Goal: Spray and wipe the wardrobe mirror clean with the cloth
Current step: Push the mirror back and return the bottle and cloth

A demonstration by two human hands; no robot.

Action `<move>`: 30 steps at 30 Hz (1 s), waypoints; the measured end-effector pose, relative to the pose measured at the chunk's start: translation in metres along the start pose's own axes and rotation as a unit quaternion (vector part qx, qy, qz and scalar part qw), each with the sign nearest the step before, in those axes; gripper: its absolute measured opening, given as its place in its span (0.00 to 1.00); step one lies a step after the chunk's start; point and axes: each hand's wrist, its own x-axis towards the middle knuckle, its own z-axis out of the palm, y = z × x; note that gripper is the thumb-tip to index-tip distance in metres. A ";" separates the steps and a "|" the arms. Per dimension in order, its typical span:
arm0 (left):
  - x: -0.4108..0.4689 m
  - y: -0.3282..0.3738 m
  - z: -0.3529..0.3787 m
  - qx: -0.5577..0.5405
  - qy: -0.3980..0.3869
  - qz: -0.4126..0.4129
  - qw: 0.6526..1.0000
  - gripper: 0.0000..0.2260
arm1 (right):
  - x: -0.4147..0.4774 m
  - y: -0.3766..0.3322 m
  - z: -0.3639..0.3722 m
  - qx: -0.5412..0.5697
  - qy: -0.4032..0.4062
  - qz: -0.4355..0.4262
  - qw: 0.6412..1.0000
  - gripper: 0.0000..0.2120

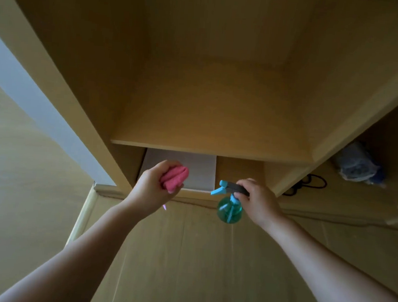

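Wardrobe [210, 109] fills the upper view: a pale wooden carcass with one large open compartment whose shelf [210, 149] carries nothing visible. Whether any mirror surface is in view cannot be told. Below the shelf, a lower compartment holds a flat grey box or panel [199, 167] on its left side; its nature is unclear. To the right, a second compartment contains a bluish bundle in clear wrapping [359, 163] and, nearer the front, a coiled black cord [309, 183]. A white wall strip [30, 104] runs down the left beside the wardrobe's side panel. The floor [185, 257] beneath is pale wood-effect.

Right hand [260, 201] is closed around the dark head of a spray bottle [229, 209]; the green translucent body hangs below the hand, and the blue nozzle points left toward the lower compartment.

Left hand [153, 187] is closed in a fist around a bunched pink cloth [175, 178], held in front of the grey box. The cloth and the bottle are near each other but apart.
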 end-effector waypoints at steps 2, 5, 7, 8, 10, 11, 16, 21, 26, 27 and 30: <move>0.012 -0.035 0.021 0.005 -0.008 0.004 1.000 0.18 | 0.018 0.028 0.030 -0.013 0.011 0.014 1.000 0.04; 0.032 -0.074 0.047 0.014 -0.017 0.026 0.999 0.19 | 0.045 0.063 0.060 -0.015 0.028 0.049 0.998 0.06; 0.043 -0.091 0.059 0.021 -0.013 0.043 0.999 0.19 | 0.059 0.081 0.071 -0.020 0.036 0.060 0.997 0.08; 0.048 -0.096 0.064 0.022 -0.011 0.051 0.998 0.19 | 0.066 0.088 0.076 -0.023 0.045 0.061 0.997 0.09; 0.056 -0.105 0.074 0.015 -0.005 0.055 0.998 0.19 | 0.077 0.099 0.080 -0.024 0.068 0.060 0.996 0.12; 0.060 -0.109 0.079 0.014 0.001 0.057 0.998 0.19 | 0.084 0.104 0.082 -0.026 0.082 0.058 0.995 0.13; 0.073 -0.118 0.097 0.027 0.013 0.083 0.996 0.18 | 0.106 0.120 0.091 -0.047 0.104 0.068 0.991 0.15; 0.074 -0.122 0.107 0.034 0.014 0.097 0.995 0.18 | 0.115 0.132 0.101 -0.065 0.124 0.056 0.989 0.17; 0.073 -0.132 0.109 0.057 0.001 0.093 0.994 0.18 | 0.108 0.139 0.108 -0.100 0.154 0.032 0.983 0.23; 0.073 -0.133 0.110 0.058 -0.001 0.094 0.994 0.18 | 0.102 0.143 0.112 -0.116 0.172 0.017 0.978 0.23; 0.075 -0.134 0.113 0.058 -0.004 0.094 0.994 0.18 | 0.083 0.154 0.127 -0.176 0.176 -0.054 0.967 0.18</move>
